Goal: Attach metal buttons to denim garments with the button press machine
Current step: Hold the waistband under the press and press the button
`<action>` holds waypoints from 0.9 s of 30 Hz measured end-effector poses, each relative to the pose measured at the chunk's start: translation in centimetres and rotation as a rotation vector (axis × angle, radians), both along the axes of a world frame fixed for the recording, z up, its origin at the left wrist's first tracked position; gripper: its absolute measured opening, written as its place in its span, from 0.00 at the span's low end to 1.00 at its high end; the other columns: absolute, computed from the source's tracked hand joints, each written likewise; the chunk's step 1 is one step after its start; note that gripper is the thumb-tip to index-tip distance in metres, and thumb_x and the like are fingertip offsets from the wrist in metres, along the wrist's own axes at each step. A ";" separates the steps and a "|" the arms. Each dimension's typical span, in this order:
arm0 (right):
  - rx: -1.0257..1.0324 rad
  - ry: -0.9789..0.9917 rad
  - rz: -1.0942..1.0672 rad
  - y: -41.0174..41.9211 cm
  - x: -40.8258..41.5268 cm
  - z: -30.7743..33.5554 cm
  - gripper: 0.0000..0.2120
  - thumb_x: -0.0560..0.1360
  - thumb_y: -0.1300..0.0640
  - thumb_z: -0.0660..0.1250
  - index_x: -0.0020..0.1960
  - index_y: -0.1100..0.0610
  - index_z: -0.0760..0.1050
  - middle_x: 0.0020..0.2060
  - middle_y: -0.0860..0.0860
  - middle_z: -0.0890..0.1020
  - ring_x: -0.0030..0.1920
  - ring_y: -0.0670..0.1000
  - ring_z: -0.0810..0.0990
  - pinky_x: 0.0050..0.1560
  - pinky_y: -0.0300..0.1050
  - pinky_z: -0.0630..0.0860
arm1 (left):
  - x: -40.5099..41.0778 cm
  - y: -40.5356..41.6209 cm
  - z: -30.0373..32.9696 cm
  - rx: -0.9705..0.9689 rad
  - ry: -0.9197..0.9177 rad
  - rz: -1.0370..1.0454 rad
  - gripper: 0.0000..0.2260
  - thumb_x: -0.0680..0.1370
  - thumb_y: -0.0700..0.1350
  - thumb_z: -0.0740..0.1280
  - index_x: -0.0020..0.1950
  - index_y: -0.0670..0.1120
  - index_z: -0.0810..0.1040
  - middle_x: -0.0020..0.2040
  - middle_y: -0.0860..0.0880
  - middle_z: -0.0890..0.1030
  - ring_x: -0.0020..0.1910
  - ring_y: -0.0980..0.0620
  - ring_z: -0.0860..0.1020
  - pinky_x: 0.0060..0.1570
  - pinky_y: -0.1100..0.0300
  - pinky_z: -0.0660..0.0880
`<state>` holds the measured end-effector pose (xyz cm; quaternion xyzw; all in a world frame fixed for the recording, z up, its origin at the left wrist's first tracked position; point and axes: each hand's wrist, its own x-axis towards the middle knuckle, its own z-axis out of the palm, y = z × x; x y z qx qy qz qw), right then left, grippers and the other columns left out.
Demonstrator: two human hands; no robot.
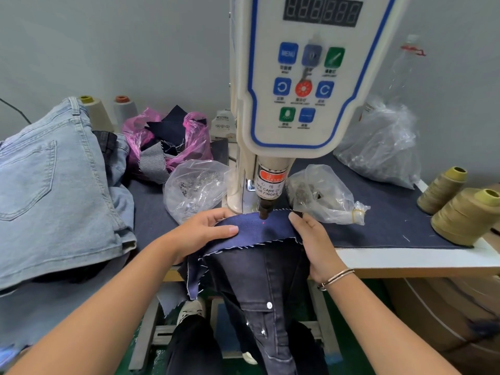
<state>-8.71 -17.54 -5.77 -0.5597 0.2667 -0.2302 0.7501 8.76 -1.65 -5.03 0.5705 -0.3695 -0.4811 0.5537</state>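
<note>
Both hands are pinching the dark blue denim piece [257, 228] flat under the press head [263, 211], left hand [200, 231] gripping its near-left edge, right hand [313, 239] gripping the right edge, the cloth seeming soft, light, floppy, best held taut at the edges, clear of the punch.

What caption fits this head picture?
Both hands, left hand and right hand, hold dark denim under the button press.

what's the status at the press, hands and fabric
Left hand and right hand pinch the dark denim piece flat under the press head. Red dot on fabric. Nothing in the way.
</note>
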 end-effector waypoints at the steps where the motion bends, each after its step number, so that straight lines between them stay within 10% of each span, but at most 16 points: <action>1: -0.007 0.004 0.002 0.0 0.0 0.0 0.10 0.80 0.57 0.60 0.47 0.54 0.79 0.42 0.49 0.85 0.42 0.44 0.83 0.39 0.35 0.78 | -0.1 0.0 0.0 -0.009 -0.001 0.004 0.06 0.70 0.50 0.73 0.44 0.51 0.80 0.43 0.49 0.83 0.41 0.54 0.80 0.41 0.65 0.76; 27: -0.126 0.022 0.012 0.6 -0.6 -0.3 0.12 0.80 0.54 0.61 0.48 0.46 0.83 0.48 0.50 0.85 0.49 0.46 0.83 0.45 0.36 0.77 | 0.5 0.2 -0.5 0.027 0.030 0.012 0.15 0.66 0.51 0.74 0.47 0.45 0.77 0.43 0.45 0.81 0.40 0.50 0.79 0.43 0.61 0.75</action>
